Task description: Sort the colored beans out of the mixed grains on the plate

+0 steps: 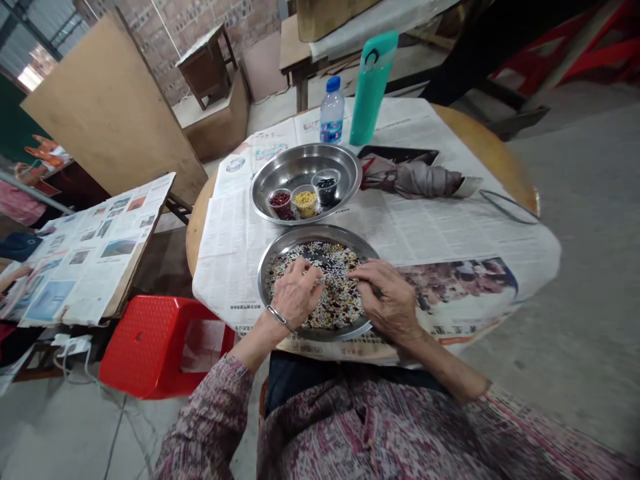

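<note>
A round metal tray (262, 280) lies in front of me on the newspaper-covered table. White rice-like grains (327, 257) are spread across it, mixed with dark red, yellow and black beans (340, 308). My left hand (296, 293), with a bracelet at the wrist, is over the tray's left part, its fingers curled down to the grains. My right hand (390, 300) reaches over the right rim, thumb and forefinger drawn together; anything between the fingertips is hidden. Behind stands a metal basin (287, 167) with cups of red beans (281, 202), yellow beans (305, 202) and black beans (327, 187).
A water bottle (332, 113) and a tall green bottle (374, 90) stand behind the basin. To their right lie a dark flat object (400, 155) and a folded grey umbrella (415, 179). A red stool (143, 350) and another newspaper-covered table (100, 247) are at left, beside another person's hand (15, 275).
</note>
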`<state>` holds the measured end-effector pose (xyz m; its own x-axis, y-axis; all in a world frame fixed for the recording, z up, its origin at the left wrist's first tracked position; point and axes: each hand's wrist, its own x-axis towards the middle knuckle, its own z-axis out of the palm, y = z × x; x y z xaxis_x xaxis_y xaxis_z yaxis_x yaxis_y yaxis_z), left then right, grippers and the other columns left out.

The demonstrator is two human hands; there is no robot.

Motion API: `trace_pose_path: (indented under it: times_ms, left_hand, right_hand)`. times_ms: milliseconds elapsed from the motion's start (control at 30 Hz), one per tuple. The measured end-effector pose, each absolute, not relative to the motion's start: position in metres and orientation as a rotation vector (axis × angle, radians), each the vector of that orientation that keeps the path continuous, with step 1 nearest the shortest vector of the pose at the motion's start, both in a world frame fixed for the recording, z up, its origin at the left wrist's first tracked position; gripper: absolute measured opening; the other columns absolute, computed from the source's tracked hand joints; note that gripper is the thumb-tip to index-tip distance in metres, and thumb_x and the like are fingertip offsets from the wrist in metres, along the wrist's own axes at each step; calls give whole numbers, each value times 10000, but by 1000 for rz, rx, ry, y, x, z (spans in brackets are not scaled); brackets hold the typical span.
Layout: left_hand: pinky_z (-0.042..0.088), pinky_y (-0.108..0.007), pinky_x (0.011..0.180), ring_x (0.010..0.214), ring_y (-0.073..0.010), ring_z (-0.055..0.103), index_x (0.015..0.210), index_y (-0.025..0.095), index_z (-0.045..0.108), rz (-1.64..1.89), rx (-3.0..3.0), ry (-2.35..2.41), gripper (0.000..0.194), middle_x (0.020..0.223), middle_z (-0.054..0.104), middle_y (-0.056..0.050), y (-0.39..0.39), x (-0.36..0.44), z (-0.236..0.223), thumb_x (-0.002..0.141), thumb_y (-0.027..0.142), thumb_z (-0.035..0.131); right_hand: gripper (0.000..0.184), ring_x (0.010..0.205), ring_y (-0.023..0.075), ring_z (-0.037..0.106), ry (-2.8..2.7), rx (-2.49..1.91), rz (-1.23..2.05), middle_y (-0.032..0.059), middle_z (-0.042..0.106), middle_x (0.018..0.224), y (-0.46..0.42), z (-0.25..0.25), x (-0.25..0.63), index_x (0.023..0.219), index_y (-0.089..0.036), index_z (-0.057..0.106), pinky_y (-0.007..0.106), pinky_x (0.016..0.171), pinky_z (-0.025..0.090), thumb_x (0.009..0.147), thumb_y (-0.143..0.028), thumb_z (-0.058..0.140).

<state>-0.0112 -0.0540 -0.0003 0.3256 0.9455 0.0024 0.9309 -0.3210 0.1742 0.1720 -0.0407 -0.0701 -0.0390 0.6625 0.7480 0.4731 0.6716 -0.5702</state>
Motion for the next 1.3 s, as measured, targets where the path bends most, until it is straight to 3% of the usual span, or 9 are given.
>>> trace_pose_path:
  times_ms: [100, 167, 300, 433, 567, 700, 900, 1033, 1300]
  left_hand:
    - [502, -417, 979, 1182, -278, 484, 1245, 243, 544, 194, 2433, 1800, 518, 1307, 486, -78, -39, -9, 0, 800, 433, 727]
    - [493, -437, 987, 1182, -298, 488, 1298, 243, 536, 126, 2401, 1776, 589, 1327, 477, -95, -27, -3, -3, 777, 419, 745]
    - [489, -348, 988, 1076, -218, 573, 1163, 210, 646, 50, 2356, 1612, 284, 1172, 579, -82, -7, 14, -9, 886, 205, 584]
    - [496, -320, 962, 1018, -207, 611, 1007, 142, 690, 77, 2353, 1558, 217, 1023, 659, -88, 5, 22, -9, 858, 90, 542]
    - [513, -333, 924, 923, -198, 633, 902, 162, 699, 123, 2329, 1582, 156, 922, 681, -60, -7, 5, -7, 823, 96, 582]
    - [506, -290, 905, 931, -166, 630, 940, 181, 677, 94, 2353, 1595, 187, 959, 665, -44, -46, -17, 5, 861, 85, 537]
    - [508, -296, 787, 840, -177, 636, 956, 242, 662, -115, 2251, 1790, 185, 911, 681, -23, -75, -17, 26, 973, 320, 495]
    - [488, -303, 898, 1030, -188, 576, 973, 213, 627, 120, 2391, 1770, 132, 1038, 633, -41, -52, -5, 13, 966, 226, 496]
    - [489, -324, 859, 921, -189, 514, 859, 183, 560, 420, 2410, 1707, 234, 948, 552, -63, -49, 4, -7, 922, 46, 381]
  right_hand:
    - [243, 808, 191, 658, -1673, -931, 232, 17, 699, 809, -40, -71, 172, 860, -239, 672, 447, 927, 527, 796, -63, 517]
    - [240, 808, 191, 660, -1666, -937, 246, 14, 698, 801, -41, -70, 172, 848, -240, 673, 447, 933, 525, 790, -67, 517]
    - [226, 808, 192, 658, -1636, -953, 272, 11, 702, 808, -41, -68, 172, 816, -244, 673, 436, 919, 532, 782, -82, 520]
    - [218, 802, 196, 660, -1625, -974, 285, 6, 703, 797, -42, -67, 172, 798, -251, 672, 438, 906, 538, 786, -95, 521]
    - [214, 806, 201, 661, -1636, -1004, 300, 6, 710, 798, -41, -67, 172, 786, -256, 673, 448, 906, 533, 784, -102, 525]
    - [217, 809, 197, 658, -1616, -989, 299, 5, 707, 793, -42, -66, 171, 790, -257, 672, 435, 905, 527, 787, -98, 525]
    - [213, 805, 195, 650, -1637, -959, 271, 10, 706, 803, -41, -68, 171, 813, -245, 670, 436, 915, 519, 800, -89, 526]
    - [205, 800, 194, 652, -1646, -952, 259, 15, 704, 804, -41, -69, 172, 812, -239, 666, 429, 897, 527, 805, -90, 524]
    - [222, 814, 198, 666, -1656, -952, 272, 2, 704, 802, -41, -70, 173, 827, -251, 671, 444, 918, 527, 792, -84, 530]
